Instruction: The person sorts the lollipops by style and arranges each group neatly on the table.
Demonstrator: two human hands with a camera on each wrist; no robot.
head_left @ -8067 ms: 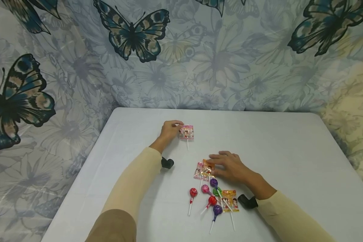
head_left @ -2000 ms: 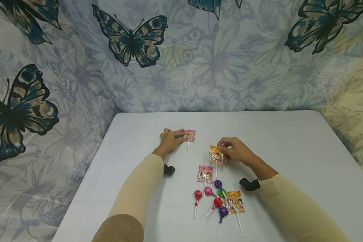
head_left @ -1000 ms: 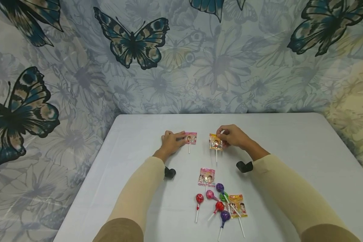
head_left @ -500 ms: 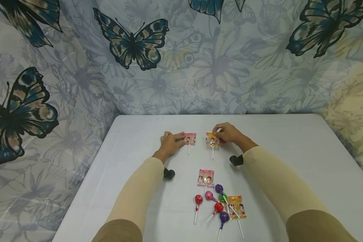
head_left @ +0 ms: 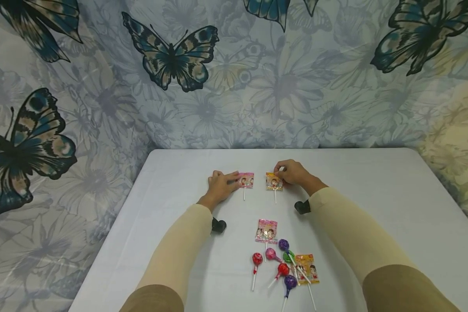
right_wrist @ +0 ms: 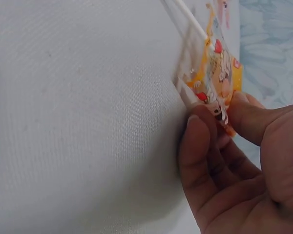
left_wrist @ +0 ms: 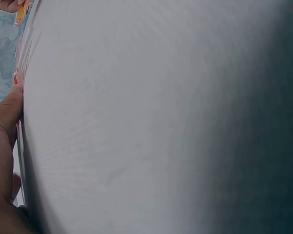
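Observation:
My left hand [head_left: 219, 185] is at the back of the table, its thumb and fingers on the left edge of a pink-wrapped lollipop [head_left: 246, 180] whose white stick points toward me. In the left wrist view the thumb [left_wrist: 10, 108] lies against the pink wrapper, which shows only edge-on. To the right, my right hand [head_left: 292, 172] pinches an orange-wrapped lollipop [head_left: 274, 182] by its wrapper, with the stick also toward me. The right wrist view shows the orange wrapper [right_wrist: 219, 78] between thumb and fingers, low over the white cloth.
Nearer me on the white table [head_left: 171, 173] lie another pink-wrapped lollipop [head_left: 266, 229], an orange-wrapped one [head_left: 307, 268] and several unwrapped-looking ball lollipops, including a red one [head_left: 257, 259] and a purple one [head_left: 290, 281]. A butterfly-patterned cloth [head_left: 226, 117] stands behind the table.
My right hand has carried the orange-wrapped lollipop from the pile to the back, beside the pink-wrapped one, and shifted slightly left lately. My left hand has stayed at the pink-wrapped lollipop.

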